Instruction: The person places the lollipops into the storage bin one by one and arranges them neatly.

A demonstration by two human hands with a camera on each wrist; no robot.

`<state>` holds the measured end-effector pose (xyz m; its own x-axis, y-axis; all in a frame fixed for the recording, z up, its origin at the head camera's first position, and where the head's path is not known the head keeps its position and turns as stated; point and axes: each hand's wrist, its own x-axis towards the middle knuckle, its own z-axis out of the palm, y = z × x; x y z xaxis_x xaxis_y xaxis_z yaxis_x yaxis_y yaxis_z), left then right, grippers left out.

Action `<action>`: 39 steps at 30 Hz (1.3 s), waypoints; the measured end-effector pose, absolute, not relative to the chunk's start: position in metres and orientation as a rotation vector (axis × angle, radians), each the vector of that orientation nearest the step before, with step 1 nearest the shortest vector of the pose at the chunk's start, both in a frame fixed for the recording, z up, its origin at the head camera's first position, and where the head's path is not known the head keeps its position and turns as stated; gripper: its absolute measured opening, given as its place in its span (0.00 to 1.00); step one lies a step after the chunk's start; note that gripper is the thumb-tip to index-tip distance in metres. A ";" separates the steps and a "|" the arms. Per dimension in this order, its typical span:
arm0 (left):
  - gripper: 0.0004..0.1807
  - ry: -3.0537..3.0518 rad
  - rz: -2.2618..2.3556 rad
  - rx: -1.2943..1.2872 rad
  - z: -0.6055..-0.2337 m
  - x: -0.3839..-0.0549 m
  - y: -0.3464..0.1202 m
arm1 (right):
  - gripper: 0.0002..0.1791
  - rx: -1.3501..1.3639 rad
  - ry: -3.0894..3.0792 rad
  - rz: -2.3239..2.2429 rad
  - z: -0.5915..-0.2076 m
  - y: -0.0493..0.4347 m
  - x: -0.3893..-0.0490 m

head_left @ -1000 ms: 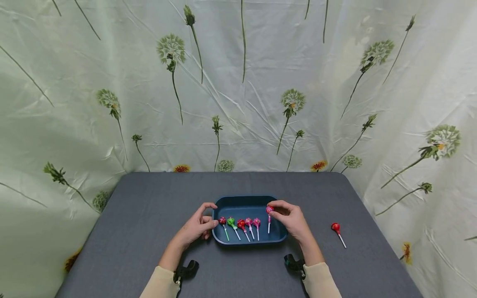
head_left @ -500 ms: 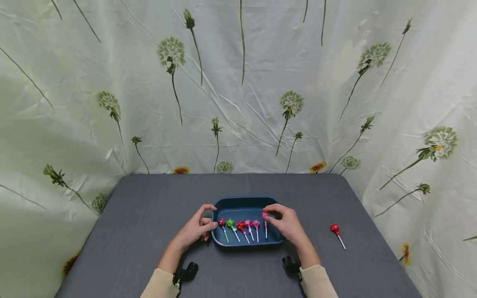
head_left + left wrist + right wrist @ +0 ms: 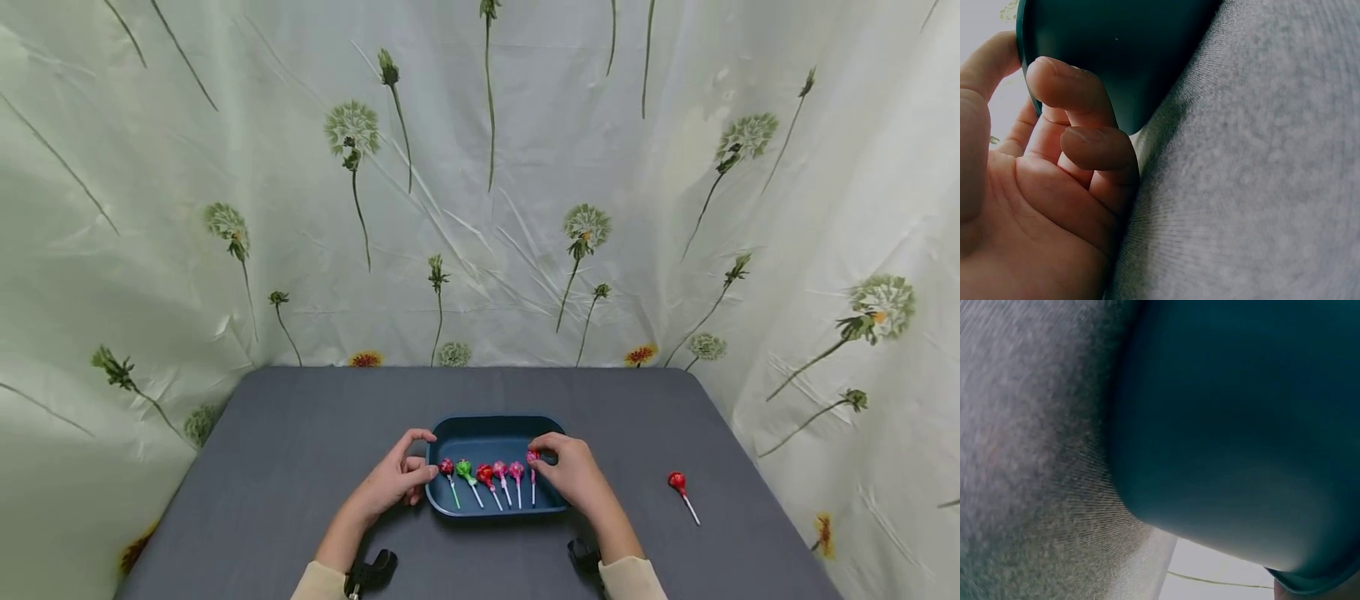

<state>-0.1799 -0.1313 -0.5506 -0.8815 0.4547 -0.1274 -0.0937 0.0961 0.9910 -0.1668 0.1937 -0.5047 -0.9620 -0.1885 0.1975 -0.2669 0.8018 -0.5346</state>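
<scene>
A dark blue rectangular tray [image 3: 487, 433] sits on the table, with a row of lollipops along its near side. From the left, these are a dark red lollipop [image 3: 447, 468], a green lollipop [image 3: 464, 470], a red lollipop [image 3: 486, 476] and two pink ones. My left hand [image 3: 397, 477] holds the tray's left end; in the left wrist view, curled fingers [image 3: 1097, 147] lie against its outer wall. My right hand [image 3: 573, 471] pinches the head of another pink lollipop [image 3: 533, 487] at the row's right end, its white stick pointing toward me.
A single red lollipop [image 3: 678, 482] lies on the grey table [image 3: 300, 433], right of the tray. Behind the table hangs a pale curtain [image 3: 480, 208] printed with dandelions. The right wrist view shows mostly the tray's outer wall [image 3: 1229, 456].
My right hand has moved left with the pink lollipop, bringing it beside the others in the row. My left hand stays at the tray's end. The head view has tilted up slightly.
</scene>
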 end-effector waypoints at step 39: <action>0.29 2.011 1.823 0.329 -0.551 -0.181 -0.130 | 0.19 0.328 -2.320 1.925 -0.506 0.242 -0.165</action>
<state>-0.1811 -0.1298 -0.5508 -0.8902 0.4342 -0.1378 -0.0948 0.1195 0.9883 -0.1654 0.2417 -0.5065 -0.9707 -0.0960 0.2201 -0.2341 0.1734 -0.9566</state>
